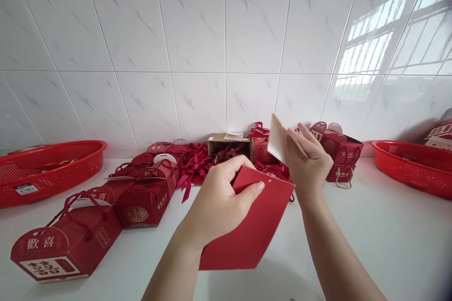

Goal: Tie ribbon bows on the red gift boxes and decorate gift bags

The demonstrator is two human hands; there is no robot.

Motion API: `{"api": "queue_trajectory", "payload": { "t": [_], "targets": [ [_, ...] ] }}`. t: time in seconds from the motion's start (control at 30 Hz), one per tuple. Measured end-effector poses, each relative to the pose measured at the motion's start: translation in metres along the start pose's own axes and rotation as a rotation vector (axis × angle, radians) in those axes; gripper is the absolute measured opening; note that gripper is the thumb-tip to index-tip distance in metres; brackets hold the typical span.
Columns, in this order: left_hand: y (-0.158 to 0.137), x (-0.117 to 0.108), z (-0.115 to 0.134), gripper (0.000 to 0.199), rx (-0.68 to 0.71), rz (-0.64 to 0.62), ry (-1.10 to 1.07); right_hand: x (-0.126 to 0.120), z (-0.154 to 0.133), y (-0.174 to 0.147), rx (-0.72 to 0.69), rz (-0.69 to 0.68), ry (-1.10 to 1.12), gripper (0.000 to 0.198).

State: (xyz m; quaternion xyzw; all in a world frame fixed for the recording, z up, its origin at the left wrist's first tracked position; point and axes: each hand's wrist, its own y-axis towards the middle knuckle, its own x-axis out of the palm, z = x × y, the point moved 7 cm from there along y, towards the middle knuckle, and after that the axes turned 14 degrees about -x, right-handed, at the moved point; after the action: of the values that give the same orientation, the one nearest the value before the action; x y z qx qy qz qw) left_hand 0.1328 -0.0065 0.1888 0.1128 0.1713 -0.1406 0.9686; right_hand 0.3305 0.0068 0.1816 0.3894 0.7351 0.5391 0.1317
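My left hand [226, 202] grips a plain red paper bag [250, 235] by its upper edge, thumb laid over the front. A small punched hole shows near that edge, and the bag hangs slightly tilted above the counter. To its right and higher up, my right hand [309, 160] is closed on a pale cream card [277, 138], blurred a little and held on edge. The card is apart from the bag. Behind both hands stands an open brown cardboard box [212, 149] with dark red contents. Red ribbons [197, 162] lie heaped beside it.
Red gift boxes with rope handles stand at the left, the nearest one [84, 240] in front. More red boxes [341, 150] are stacked at the right. Red plastic baskets [81, 160] sit at both sides. A tiled wall [197, 23] rises behind the white counter [381, 235].
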Motion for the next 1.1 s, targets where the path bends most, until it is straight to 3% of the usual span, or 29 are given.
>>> {"api": "queue_trajectory", "payload": {
  "t": [0.1,0.23,0.37,0.5,0.67,0.73,0.9,1.0,1.1],
  "targets": [
    [0.002,-0.001,-0.001,0.014,-0.058,0.014,-0.044,0.011,0.006,0.000,-0.065,-0.178,-0.033,0.020],
    [0.010,-0.012,-0.009,0.015,-0.119,0.091,-0.037,0.022,0.002,-0.002,0.090,-0.417,0.141,0.018],
    [0.021,-0.031,-0.021,0.019,-0.102,0.274,0.009,0.017,-0.021,0.003,0.046,-0.503,0.225,0.023],
    [0.024,-0.048,-0.023,0.012,0.030,0.485,0.053,0.023,-0.044,-0.007,-0.059,-0.790,0.204,0.039],
    [0.026,-0.045,-0.021,0.015,0.058,0.333,-0.163,0.037,-0.051,-0.025,-0.094,-1.059,0.320,0.050],
    [0.023,-0.046,-0.018,0.023,0.056,0.353,-0.172,0.041,-0.046,-0.025,-0.046,-1.008,0.412,0.043],
    [0.022,-0.038,-0.019,0.018,0.080,0.347,-0.265,0.044,-0.025,-0.021,0.267,-0.496,0.558,0.027],
    [0.022,-0.030,-0.022,0.011,0.072,0.281,-0.442,0.052,-0.026,-0.032,0.424,-0.419,0.664,0.033],
    [0.022,-0.023,-0.020,0.025,0.058,0.183,-0.541,0.057,-0.030,-0.040,0.507,-0.398,0.755,0.028]
  ]
}}
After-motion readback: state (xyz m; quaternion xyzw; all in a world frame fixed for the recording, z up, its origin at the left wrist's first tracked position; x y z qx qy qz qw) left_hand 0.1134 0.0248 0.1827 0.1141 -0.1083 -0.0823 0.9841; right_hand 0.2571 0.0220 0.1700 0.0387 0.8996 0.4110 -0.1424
